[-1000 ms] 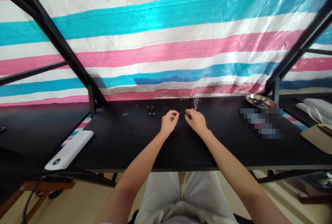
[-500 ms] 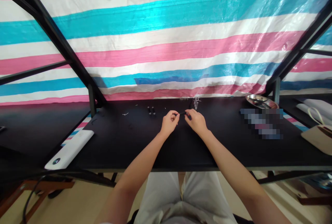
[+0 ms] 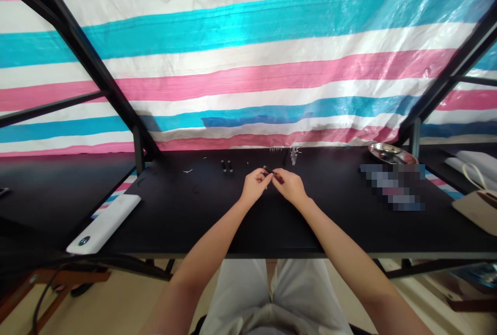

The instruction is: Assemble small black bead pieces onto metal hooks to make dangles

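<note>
My left hand (image 3: 256, 185) and my right hand (image 3: 289, 186) meet over the middle of the black table (image 3: 194, 216). Their fingers are closed around a small black cylindrical piece (image 3: 267, 169), mostly covered by the fingertips. To the left of my hands, two short black cylinders with silvery ends, a left one (image 3: 223, 165) and a right one (image 3: 230, 166), stand side by side. Beyond my hands lies a row of several small metallic pieces (image 3: 275, 149). Some clear or whitish small parts (image 3: 293, 157) are heaped beside that row.
White thread-like scraps (image 3: 188, 171) lie at the left. A white power bank with a round display (image 3: 103, 225) rests at the table's left edge. At the back right is a shiny metal dish (image 3: 393, 154), near a blurred-out patch. Black frame bars and a striped sheet (image 3: 248, 76) stand behind.
My hands have come closer together, their fingertips now touching or nearly so. The black piece has tilted, one end now pointing up and left. The things lying on the table have stayed put.
</note>
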Demonstrator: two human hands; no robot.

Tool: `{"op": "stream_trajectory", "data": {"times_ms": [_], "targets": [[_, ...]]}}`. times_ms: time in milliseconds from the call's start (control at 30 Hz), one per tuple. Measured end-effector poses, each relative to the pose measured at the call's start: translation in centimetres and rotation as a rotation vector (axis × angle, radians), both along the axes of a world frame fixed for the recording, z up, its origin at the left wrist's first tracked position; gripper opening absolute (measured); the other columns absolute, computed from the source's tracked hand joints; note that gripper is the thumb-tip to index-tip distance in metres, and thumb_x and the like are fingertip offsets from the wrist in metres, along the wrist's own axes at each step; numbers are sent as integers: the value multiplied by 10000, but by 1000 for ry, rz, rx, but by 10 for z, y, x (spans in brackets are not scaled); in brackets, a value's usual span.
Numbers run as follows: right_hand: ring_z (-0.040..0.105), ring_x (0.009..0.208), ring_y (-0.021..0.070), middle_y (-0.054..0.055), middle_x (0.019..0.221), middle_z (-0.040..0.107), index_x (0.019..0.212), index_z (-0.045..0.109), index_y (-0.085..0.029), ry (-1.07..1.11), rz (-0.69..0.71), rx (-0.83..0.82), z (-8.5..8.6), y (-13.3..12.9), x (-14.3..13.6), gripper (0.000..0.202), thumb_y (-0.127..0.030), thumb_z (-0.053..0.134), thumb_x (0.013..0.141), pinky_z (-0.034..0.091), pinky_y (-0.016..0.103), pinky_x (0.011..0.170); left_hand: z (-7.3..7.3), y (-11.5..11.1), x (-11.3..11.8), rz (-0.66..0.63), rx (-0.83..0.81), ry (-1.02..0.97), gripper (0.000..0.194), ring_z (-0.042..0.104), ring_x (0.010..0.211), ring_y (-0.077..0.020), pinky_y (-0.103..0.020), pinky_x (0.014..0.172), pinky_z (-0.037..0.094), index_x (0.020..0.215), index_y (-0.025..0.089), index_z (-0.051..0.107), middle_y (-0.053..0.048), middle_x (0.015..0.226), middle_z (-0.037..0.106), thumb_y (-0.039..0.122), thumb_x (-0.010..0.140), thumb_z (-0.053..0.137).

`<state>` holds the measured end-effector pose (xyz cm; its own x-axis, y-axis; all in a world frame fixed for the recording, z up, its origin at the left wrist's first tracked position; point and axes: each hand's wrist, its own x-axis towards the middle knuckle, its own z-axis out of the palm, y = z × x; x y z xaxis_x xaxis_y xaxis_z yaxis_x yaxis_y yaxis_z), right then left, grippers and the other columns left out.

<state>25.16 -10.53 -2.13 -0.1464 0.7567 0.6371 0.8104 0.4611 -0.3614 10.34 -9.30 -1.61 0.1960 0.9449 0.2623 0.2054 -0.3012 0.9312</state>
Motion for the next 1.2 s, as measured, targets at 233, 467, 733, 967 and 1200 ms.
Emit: {"op": "stream_trajectory", "data": {"times_ms": [233,467,733,967,1200], "targets": [[593,620,122,23,748,661,1057,604,-189,-42,49,-120,-1,0,0,293,-321,460,838,427,218,591,0,5,-3,137,31,84,317,438,376,-74,-202,464,386,763,151,603,55,430,492,463,716,571],[603,663,119,15,879,678,1018,626,-223,-64,88,-245,3,-1,4,254,-300,464,838,454,234,645,-1,36,-42,612,-7,537,266,600,649,-166,-246,627,429,850,199,666,-24,639,644,404,729,548],[604,706,124,9,920,676,951,644,-235,-115,175,-302,3,0,5,221,-264,457,837,448,242,666,-1,43,-59,693,-124,786,291,620,847,-256,-317,694,446,914,227,681,-95,888,681,405,762,507],[602,707,131,18,892,677,928,652,-228,-111,190,-306,4,0,5,227,-250,448,833,439,242,660,-2,44,-59,684,-137,792,292,620,860,-246,-308,705,445,938,230,679,-96,910,679,400,763,519],[601,675,117,9,863,677,914,652,-232,-121,189,-281,4,0,6,213,-245,457,830,433,225,634,-1,44,-60,674,-150,784,289,618,866,-255,-311,698,444,932,227,680,-100,930,674,397,764,518]]}}
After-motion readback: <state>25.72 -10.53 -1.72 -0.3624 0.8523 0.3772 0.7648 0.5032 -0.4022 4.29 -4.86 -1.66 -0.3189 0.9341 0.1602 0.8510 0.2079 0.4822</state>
